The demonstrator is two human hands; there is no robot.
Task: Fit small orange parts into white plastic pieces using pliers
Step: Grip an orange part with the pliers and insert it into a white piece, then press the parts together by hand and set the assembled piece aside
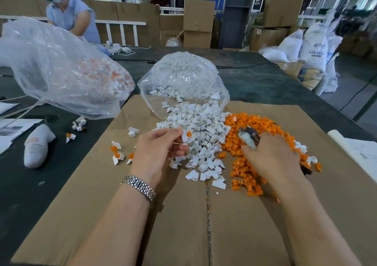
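My left hand (158, 150) pinches a white plastic piece with an orange part in it (186, 136) just above the heap of loose white pieces (201, 143). To the right lies a heap of small orange parts (263, 127). My right hand (273, 155) lies on that orange heap and grips the pliers (247, 138), whose wrapped handle and dark head stick out toward the white heap. Its fingertips are hidden among the orange parts.
A flattened cardboard sheet (183, 214) covers the dark table. An open clear bag of white pieces (183, 78) lies behind the heaps; a larger bag with white-and-orange pieces (67, 78) sits left. Several fitted pieces (118, 155) lie left of my hand. A white glove (37, 145) and another person (69, 9) are at far left.
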